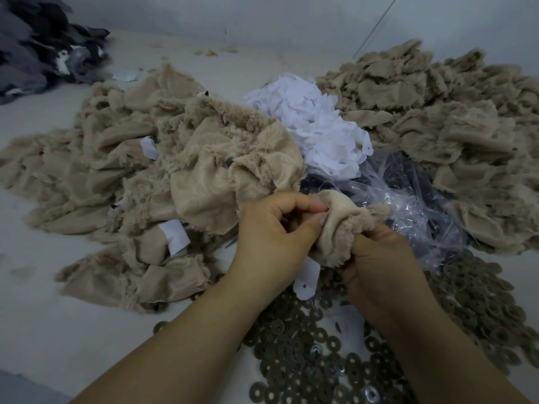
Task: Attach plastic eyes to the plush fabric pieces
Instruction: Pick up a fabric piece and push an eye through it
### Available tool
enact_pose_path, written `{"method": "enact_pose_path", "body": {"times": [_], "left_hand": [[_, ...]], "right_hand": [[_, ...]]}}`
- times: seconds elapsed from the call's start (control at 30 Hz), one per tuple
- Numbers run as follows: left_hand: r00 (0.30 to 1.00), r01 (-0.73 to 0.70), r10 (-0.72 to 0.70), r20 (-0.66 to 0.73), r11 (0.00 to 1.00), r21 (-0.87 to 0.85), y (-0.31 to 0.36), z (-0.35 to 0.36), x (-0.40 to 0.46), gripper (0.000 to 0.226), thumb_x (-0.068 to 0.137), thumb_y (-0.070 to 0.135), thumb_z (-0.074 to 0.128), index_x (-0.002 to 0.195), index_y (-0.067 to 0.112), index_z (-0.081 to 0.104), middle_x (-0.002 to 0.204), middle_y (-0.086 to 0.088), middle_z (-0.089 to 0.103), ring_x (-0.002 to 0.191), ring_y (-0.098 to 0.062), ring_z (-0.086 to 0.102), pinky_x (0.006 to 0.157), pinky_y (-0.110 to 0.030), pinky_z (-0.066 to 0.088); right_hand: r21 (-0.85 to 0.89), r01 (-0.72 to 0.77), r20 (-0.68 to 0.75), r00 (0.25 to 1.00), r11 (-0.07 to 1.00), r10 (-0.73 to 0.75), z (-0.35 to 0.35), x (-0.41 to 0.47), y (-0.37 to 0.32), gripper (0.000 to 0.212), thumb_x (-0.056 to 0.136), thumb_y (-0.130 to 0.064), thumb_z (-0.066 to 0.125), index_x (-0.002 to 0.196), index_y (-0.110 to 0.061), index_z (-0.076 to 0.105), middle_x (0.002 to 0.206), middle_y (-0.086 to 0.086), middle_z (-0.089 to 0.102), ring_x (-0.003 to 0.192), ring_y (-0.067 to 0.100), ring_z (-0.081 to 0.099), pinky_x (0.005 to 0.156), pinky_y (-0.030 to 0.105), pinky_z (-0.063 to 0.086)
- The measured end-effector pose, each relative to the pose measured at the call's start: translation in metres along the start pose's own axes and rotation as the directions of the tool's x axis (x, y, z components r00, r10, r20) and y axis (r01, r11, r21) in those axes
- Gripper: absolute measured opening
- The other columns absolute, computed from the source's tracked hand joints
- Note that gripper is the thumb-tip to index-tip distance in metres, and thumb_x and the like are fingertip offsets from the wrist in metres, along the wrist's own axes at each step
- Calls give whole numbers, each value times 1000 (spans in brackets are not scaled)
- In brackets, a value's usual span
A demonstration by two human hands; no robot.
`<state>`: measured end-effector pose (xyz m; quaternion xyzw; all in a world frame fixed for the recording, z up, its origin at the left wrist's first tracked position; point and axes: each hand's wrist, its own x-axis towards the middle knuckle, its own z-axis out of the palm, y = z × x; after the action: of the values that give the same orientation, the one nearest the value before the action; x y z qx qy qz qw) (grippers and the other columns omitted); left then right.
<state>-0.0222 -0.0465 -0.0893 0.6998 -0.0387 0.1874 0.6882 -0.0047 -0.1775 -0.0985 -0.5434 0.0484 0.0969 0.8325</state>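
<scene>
A small beige plush piece (344,225) is bunched between both hands at the centre, smooth backing up, furry edge to the right. My left hand (271,237) pinches its left side between thumb and fingertips. My right hand (379,266) grips its lower right edge from beneath. A white tag (306,277) with a hole hangs just below the piece. No plastic eye shows on it. Round washers (306,351) lie scattered under my wrists.
A heap of beige plush pieces (140,182) fills the left, another beige heap (446,112) the right. White tags (315,121) are piled between them above a clear plastic bag (408,196) of dark parts. Dark grey fabric (43,45) sits far left.
</scene>
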Motion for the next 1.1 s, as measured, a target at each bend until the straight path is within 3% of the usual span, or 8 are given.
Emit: {"method": "enact_pose_path", "body": {"times": [0.2,0.3,0.43,0.5,0.57,0.7,0.93,1.1], "left_hand": [[1000,15,-14,-15,999,35,0,-3,2,18,82,-2,74,83,16,76,81,-1,75,77,-16,72,72,-32,61],[998,-66,68,-14,987,146,-1,-2,2,12,81,-2,74,86,9,77,82,-1,73,76,-11,69,72,-23,58],[989,-140,145,-7,963,232,-3,-2,2,9,80,-4,75,82,5,76,80,-6,71,74,-11,65,69,-21,54],[985,-168,173,7,944,284,-4,-1,2,9,78,-2,76,80,7,76,79,-5,70,74,-11,64,69,-19,52],[983,-180,180,27,938,297,-5,0,1,11,78,-1,77,79,9,76,77,-4,70,74,-11,64,69,-19,51],[995,-87,77,64,982,165,-5,-4,3,11,80,0,77,86,8,78,82,-6,72,78,-17,68,72,-33,58],[988,97,-93,125,995,-25,-2,-9,6,13,84,-4,71,89,6,77,86,-7,76,85,-21,73,80,-34,59],[988,122,-117,103,992,-43,2,-8,4,13,84,-6,70,86,5,76,85,-11,76,83,-28,73,79,-41,60]], "right_hand": [[-1,36,48,998,999,-36,-1,-1,2,20,71,-10,64,82,-10,81,92,19,77,86,28,76,67,26,60],[33,-2,83,997,999,-1,0,0,2,24,89,-6,56,93,-7,79,103,22,75,98,31,74,76,34,61],[160,-120,55,992,980,113,0,5,-5,50,93,-34,54,125,3,63,124,26,66,116,36,65,88,44,56],[70,-59,101,994,996,51,0,2,-5,60,81,-51,66,115,-3,71,117,22,71,111,34,69,89,44,57],[-71,27,72,997,997,-22,-1,-2,-3,45,70,-44,77,97,-8,78,104,19,76,100,33,73,85,42,58],[-72,25,36,999,997,-23,-5,-1,-5,43,75,-26,73,110,-1,72,107,18,75,102,34,73,91,45,56],[-137,82,10,997,987,-82,-9,1,-4,22,68,-30,75,86,-20,82,95,10,78,90,26,76,71,31,61],[-191,127,8,992,973,-127,-9,0,-4,7,81,-21,76,86,-22,81,92,10,78,87,28,76,74,38,62]]}}
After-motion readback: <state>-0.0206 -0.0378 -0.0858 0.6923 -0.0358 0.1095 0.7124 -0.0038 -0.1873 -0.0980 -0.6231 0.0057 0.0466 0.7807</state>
